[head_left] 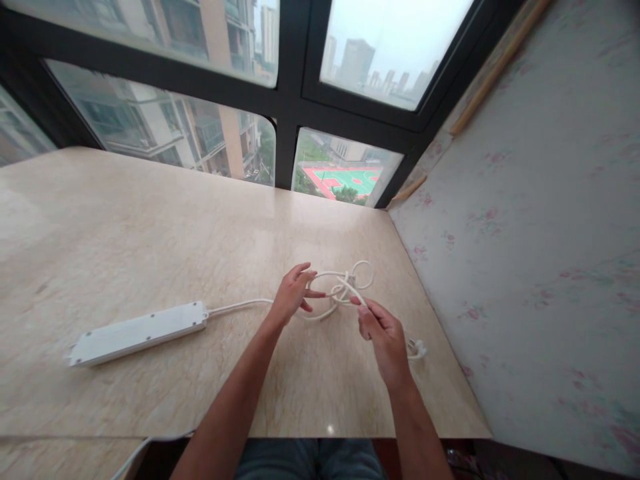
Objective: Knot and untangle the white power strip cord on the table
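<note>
A white power strip (pixel 140 335) lies face down on the left of the stone sill, screws showing on its back. From its right end a white cord (pixel 240 305) runs to a tangled, looped bundle near the middle. My left hand (pixel 295 293) is at the left of the loops, fingers spread, with the cord passing by them. Between the thumb and fingers of my right hand (pixel 379 331), a stretch of that cord is pinched at the bundle's right side. The plug (pixel 416 348) rests on the sill just right of my right hand, partly hidden by it.
The pale marbled sill (pixel 165 240) reaches back to a dark-framed window (pixel 289 133). A wall with floral paper (pixel 525 253) bounds the right side. Another white cable (pixel 145 448) hangs at the front edge, lower left.
</note>
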The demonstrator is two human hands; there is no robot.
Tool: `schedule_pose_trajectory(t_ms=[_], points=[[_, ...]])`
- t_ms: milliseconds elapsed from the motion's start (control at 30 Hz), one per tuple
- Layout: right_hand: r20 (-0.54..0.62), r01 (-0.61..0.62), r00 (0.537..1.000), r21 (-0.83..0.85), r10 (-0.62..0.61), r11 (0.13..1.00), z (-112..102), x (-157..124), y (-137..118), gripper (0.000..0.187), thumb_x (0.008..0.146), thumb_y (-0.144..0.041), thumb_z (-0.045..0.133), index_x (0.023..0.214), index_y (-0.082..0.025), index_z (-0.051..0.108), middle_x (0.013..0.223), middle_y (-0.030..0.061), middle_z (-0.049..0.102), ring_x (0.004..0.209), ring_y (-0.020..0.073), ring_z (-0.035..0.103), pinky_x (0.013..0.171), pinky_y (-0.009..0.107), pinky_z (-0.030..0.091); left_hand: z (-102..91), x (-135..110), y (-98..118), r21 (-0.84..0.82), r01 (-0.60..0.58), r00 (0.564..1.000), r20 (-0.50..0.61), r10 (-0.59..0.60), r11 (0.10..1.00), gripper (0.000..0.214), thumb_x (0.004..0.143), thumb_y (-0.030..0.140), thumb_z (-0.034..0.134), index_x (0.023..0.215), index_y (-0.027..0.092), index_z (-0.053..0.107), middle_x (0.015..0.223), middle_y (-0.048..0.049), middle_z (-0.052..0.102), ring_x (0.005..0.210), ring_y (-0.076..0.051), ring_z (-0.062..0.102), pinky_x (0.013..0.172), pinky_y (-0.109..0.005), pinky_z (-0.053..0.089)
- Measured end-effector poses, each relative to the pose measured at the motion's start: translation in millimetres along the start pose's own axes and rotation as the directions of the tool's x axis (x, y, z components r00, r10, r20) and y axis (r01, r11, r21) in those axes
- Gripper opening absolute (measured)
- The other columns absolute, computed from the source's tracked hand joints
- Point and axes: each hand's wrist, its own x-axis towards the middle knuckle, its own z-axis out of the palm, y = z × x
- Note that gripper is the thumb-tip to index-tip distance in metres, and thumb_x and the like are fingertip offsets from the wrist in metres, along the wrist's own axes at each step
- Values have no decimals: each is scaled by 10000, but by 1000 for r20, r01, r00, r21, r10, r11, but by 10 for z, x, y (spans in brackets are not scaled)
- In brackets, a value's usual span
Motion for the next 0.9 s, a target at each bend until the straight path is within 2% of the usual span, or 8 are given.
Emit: schedule_pose_trajectory(t_ms=[133, 233, 333, 500, 633, 733, 800, 900], points=[[-93, -10, 995, 262, 35, 965, -151, 61, -179, 349, 831, -429, 661, 1037, -152, 705, 531, -75, 342, 482, 68, 289, 469, 219, 221, -37, 46, -49, 224, -50, 997, -50, 62, 973, 518, 868, 453, 482, 1288, 150, 491, 1251, -182, 602, 520, -132, 671, 376, -197, 382], [-36, -52, 997, 347, 68, 936, -200, 89, -327, 325, 814, -402, 692, 1001, -137, 710, 521, -76, 332, 474, 59, 279, 460, 217, 207, -19, 33, -113, 426, -157, 984, 140, 107, 891, 553, 878, 562, 446, 1223, 145, 557, 1122, -138, 671, 630, -152, 682, 590, -264, 504], [50, -111, 994, 445, 99, 889, -232, 123, -455, 278, 812, -347, 697, 979, -125, 707, 504, -85, 298, 457, 56, 255, 444, 210, 206, 19, -24, -142, 586, -286, 921, 386, 49, 758, 614, 821, 663, 488, 1151, 167, 633, 981, -97, 714, 794, -204, 678, 713, -298, 492], [86, -150, 989, 633, 123, 759, -391, 259, -563, 237, 822, -257, 656, 995, -98, 684, 501, -107, 232, 427, 56, 188, 402, 184, 239, 19, -99, -122, 740, -386, 850, 518, -100, 551, 685, 619, 635, 728, 1135, 188, 672, 811, -40, 709, 725, -198, 633, 608, -261, 411], [81, -180, 981, 725, 177, 665, -684, 396, -528, 159, 841, -170, 610, 983, -106, 644, 504, -112, 260, 407, 51, 246, 404, 154, 300, -93, -143, -73, 703, -467, 782, 611, -119, 537, 385, 777, 527, 631, 881, 175, 746, 690, -15, 666, 623, -140, 577, 550, -233, 344], [76, -207, 970, 760, 233, 616, -967, 475, -430, 132, 854, -89, 553, 967, -120, 613, 488, -115, 289, 384, 52, 281, 390, 146, 321, -258, -216, 19, 749, -471, 845, 535, -5, 466, 388, 851, 502, 543, 769, 180, 744, 660, -20, 667, 602, -138, 566, 547, -242, 329], [76, -232, 958, 774, 277, 590, -1139, 507, -336, 152, 857, -48, 515, 954, -133, 596, 474, -117, 297, 367, 56, 291, 375, 146, 325, -397, -277, 99, 790, -458, 887, 437, 150, 407, 383, 886, 476, 499, 802, 196, 746, 747, -38, 709, 681, -164, 611, 607, -258, 376], [107, -284, 937, 785, 332, 550, -1312, 513, -182, 181, 850, -16, 488, 938, -151, 571, 453, -120, 306, 348, 59, 315, 358, 148, 330, -617, -344, 198, 841, -412, 867, 243, 435, 352, 369, 903, 457, 475, 824, 207, 734, 855, -58, 734, 794, -203, 644, 717, -303, 435]])
